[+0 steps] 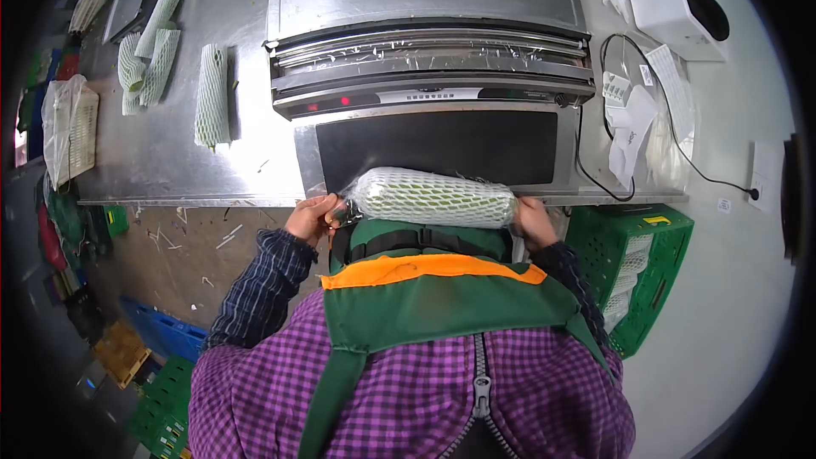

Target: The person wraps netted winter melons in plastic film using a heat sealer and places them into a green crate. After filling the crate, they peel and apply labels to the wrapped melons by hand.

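A long green item in a white foam net and clear film (433, 196) lies crosswise between my two hands, at the front edge of the metal table (246, 178). My left hand (315, 216) pinches the film gathered at its left end. At its right end my right hand (535, 221) has its fingers wrapped round the film-covered end. Just beyond is a black mat (442, 144), and behind that the wrapping machine (433, 68) with red lights on its front.
Several foam-netted pieces (212, 95) lie at the table's left. A white basket (83, 132) stands at the far left. On the right are a black cable (671, 119), papers (626, 132) and a white container (671, 0). A green crate (667, 280) stands below, right.
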Demonstrator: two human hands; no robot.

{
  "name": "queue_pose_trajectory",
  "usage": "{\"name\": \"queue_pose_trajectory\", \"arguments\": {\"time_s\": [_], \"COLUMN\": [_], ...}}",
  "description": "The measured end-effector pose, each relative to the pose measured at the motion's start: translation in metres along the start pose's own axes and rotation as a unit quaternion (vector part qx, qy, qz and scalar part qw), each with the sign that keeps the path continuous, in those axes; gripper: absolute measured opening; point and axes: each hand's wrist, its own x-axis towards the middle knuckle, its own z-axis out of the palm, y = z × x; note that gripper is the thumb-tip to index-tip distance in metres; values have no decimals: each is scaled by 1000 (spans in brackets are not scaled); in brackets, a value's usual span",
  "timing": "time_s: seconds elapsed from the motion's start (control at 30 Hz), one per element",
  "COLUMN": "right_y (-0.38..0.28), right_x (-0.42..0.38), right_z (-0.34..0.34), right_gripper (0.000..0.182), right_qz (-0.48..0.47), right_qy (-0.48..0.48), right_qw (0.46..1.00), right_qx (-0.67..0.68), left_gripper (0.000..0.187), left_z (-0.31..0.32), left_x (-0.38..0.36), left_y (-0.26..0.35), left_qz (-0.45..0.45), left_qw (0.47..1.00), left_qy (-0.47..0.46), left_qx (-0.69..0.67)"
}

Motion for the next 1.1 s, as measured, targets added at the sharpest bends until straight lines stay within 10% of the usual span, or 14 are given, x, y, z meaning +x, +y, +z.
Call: {"name": "queue_pose_trajectory", "arguments": {"time_s": [0.3,0.4,0.43,0.57,0.63,0.7,0.8,0.9,0.97,1.1], "right_y": [52,-9,-23,-42,-36,-38,-38,-32,-25,25], "right_x": [28,-8,-35,-56,-66,-80,-104,-152,-160,-148], "right_z": [37,56,70,62,62,47,7,0,4,13], "right_gripper": [32,32,38,38,37,35,38,42,45,52], "right_qz": [148,91,85,-17,-109,-62,-224,-447,-405,-307], "right_qy": [-76,-334,-292,-464,-435,-417,-395,-146,-100,-61], "right_qw": [898,857,859,835,845,861,888,856,870,947], "right_qx": [408,381,413,296,290,285,76,-215,-264,-79], "left_gripper": [21,29,46,56,59,64,67,67,74,76], "left_z": [26,86,60,149,175,210,181,171,162,218], "left_x": [51,-14,20,-37,-60,-70,-73,-79,-75,-62], "left_y": [-55,-9,-15,13,11,-12,-46,-56,-42,-3], "left_qz": [114,130,232,200,299,335,202,127,82,265], "left_qw": [979,975,927,842,861,751,842,895,900,896], "left_qy": [-166,-89,-294,-487,-410,-514,-425,-334,-378,-326], "left_qx": [7,-160,-1,-118,-38,-244,-263,-269,-201,-145]}}
